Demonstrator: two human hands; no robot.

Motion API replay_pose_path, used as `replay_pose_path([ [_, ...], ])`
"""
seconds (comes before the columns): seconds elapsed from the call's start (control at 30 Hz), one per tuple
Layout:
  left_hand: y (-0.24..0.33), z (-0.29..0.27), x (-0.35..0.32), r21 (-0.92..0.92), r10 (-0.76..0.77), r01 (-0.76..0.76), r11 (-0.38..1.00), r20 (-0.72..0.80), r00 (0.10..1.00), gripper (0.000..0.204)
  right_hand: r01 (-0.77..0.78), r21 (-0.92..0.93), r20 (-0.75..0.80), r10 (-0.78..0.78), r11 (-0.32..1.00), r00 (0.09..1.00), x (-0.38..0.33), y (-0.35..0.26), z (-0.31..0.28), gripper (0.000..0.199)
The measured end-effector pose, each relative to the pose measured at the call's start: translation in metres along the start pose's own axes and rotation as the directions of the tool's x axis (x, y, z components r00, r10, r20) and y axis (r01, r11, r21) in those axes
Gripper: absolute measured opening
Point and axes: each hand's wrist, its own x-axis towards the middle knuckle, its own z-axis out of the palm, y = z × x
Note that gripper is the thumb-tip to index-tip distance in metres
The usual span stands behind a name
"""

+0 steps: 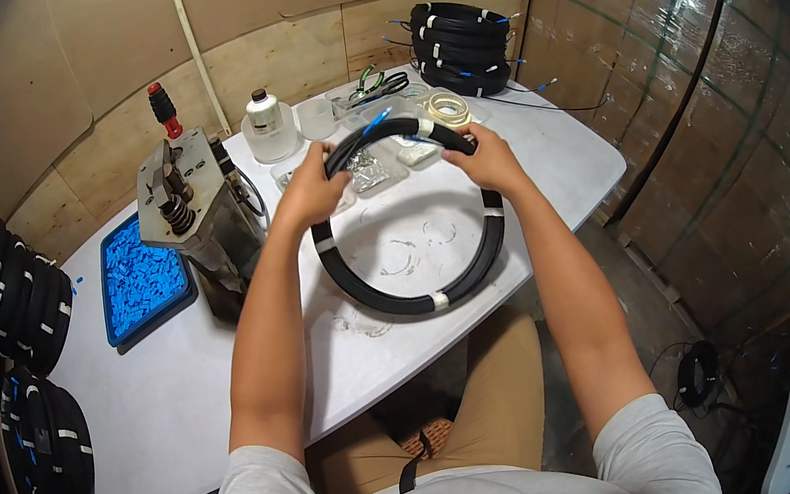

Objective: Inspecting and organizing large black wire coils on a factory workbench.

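Both my hands hold up a coil of black cable (377, 298), bound with white tape bands, above the white table (177, 419). My left hand (314, 190) grips its upper left side, fingers closed round it. On the upper right, my right hand (486, 161) is closed round the same coil. A blue connector end (378, 120) sticks out at the coil's top. Behind the coil lie a clear tray of small metal parts (369, 172) and another small container (417, 153), both partly covered by coil and hands.
Left of my arms stand a metal bench press (195, 189) and a blue tray of small blue pieces (149, 327). Cable coils are stacked at the back right (460, 46) and left edge (27, 299). A white bottle (263, 114), pliers (367, 84) and tape rolls (448, 109) stand behind.
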Motion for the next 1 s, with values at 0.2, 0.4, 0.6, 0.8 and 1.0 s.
replay_pose_path([
  [0.2,0.06,-0.028,0.003,0.115,0.187,-0.189,0.975,0.032,0.982,0.048,-0.016,0.002,-0.035,0.016,1.0,0.999,-0.003,-0.018,-0.019,0.033],
  [0.4,0.062,-0.029,-0.005,-0.006,0.149,-0.149,0.989,0.043,0.988,0.051,-0.026,0.256,0.013,0.023,0.966,1.0,-0.012,-0.007,-0.019,0.031],
  [0.6,0.048,-0.028,-0.005,-0.113,0.123,-0.119,0.986,0.036,0.992,0.045,-0.052,0.588,0.101,-0.009,0.808,0.995,-0.025,-0.021,-0.029,0.039],
  [0.8,0.053,-0.021,-0.014,0.043,0.226,-0.224,0.974,-0.056,0.973,0.041,-0.171,0.545,0.235,0.047,0.821,0.971,-0.033,-0.028,-0.036,0.032],
  [1.0,0.071,-0.03,-0.023,0.059,0.296,-0.292,0.955,-0.095,0.95,0.031,0.016,0.539,0.044,-0.047,0.842,0.998,-0.03,-0.04,-0.038,0.028],
])
